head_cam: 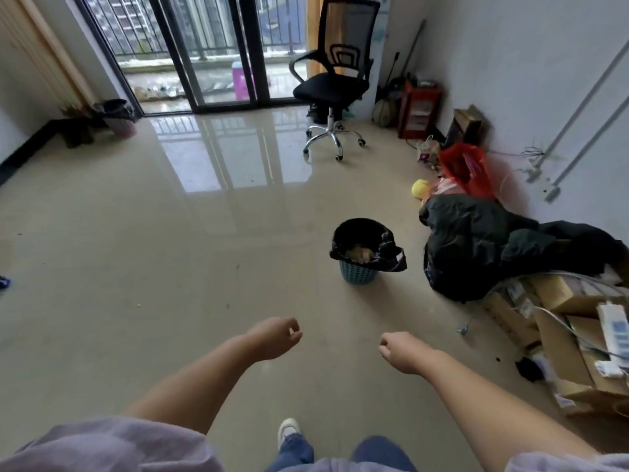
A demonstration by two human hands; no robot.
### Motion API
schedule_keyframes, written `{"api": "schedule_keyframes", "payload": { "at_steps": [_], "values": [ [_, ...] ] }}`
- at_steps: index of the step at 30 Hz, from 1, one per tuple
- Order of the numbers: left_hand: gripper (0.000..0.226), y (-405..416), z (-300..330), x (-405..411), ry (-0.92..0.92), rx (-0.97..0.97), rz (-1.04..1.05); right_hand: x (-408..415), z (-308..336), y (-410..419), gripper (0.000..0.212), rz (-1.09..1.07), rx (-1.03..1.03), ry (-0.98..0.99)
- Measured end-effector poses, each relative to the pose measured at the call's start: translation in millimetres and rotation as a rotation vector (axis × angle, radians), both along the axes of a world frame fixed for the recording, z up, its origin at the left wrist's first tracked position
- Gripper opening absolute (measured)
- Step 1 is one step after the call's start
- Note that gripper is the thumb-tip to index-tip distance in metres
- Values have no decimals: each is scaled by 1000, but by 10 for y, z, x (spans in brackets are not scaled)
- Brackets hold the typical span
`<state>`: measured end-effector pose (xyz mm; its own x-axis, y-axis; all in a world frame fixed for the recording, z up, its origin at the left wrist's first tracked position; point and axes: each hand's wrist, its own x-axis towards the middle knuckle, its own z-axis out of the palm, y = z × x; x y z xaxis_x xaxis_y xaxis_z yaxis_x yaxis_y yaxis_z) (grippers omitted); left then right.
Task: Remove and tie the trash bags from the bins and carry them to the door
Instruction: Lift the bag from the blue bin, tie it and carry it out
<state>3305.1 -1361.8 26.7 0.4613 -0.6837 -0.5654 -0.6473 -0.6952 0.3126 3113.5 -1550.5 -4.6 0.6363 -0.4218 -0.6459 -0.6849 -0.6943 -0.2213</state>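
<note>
A small blue bin stands on the tiled floor ahead, lined with a black trash bag whose rim folds over the edge; some orange-brown waste shows inside. A second bin, pink with a black bag, stands far left by the balcony door. My left hand and my right hand hang in front of me, well short of the blue bin, fingers curled, holding nothing.
A black office chair stands near the sliding glass balcony door. Along the right wall lie a dark heap of clothing, a red bag, cardboard boxes and cables. My foot is on the glossy floor.
</note>
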Motion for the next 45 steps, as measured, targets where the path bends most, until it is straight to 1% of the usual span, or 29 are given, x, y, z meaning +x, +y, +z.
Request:
{"api": "schedule_keyframes", "payload": {
  "at_steps": [3, 7, 10, 14, 18, 20, 23, 27, 31, 33, 36, 38, 40, 42, 45],
  "values": [
    [36, -368, 56, 590, -10, 24, -36, 502, 63, -194, 34, -34, 21, -32],
    [37, -1025, -22, 1128, 5, 47, -119, 1008, -27, -659, 32, -91, 29, -47],
    [37, -1548, -150, 1433, 23, 25, -148, 1326, -167, -1109, 33, -119, 42, -44],
    [38, -2194, -351, 1794, 63, 53, -138, 1746, -373, -1735, 31, -156, 83, -38],
    [36, -2769, -743, 2130, 96, 64, -124, 2096, -708, -2296, 31, -203, 114, -45],
    [36, -3023, -1074, 2249, 123, 83, -115, 2242, -1020, -2568, 30, -247, 129, -55],
    [36, -3369, -1729, 2408, 197, 108, -94, 2423, -1619, -2929, 25, -349, 150, -94],
    [32, -3755, -2766, 2637, 323, 57, 73, 2543, -2546, -3257, 25, -546, 136, -76],
    [27, -4073, -3715, 2880, 384, -60, 246, 2752, -3409, -3536, 34, -705, 7, 13],
    [35, -4220, -4168, 3050, 383, -78, 267, 2903, -3808, -3678, 41, -814, -45, 32],
    [47, -4428, -4752, 3341, 441, -136, 305, 3129, -4356, -3837, 58, -1081, -94, 13],
    [51, -4557, -5030, 3499, 566, -192, 364, 3265, -4686, -3922, 60, -1211, -122, -78],
    [52, -4669, -5298, 3597, 704, -234, 397, 3351, -4926, -4022, 51, -1324, -176, -237],
    [43, -4797, -5516, 3657, 819, -307, 410, 3436, -5048, -4187, 39, -1315, -264, -333],
    [33, -4944, -5701, 3763, 944, -448, 576, 3627, -5107, -4388, 38, -1253, -329, -374]
  ]
}}
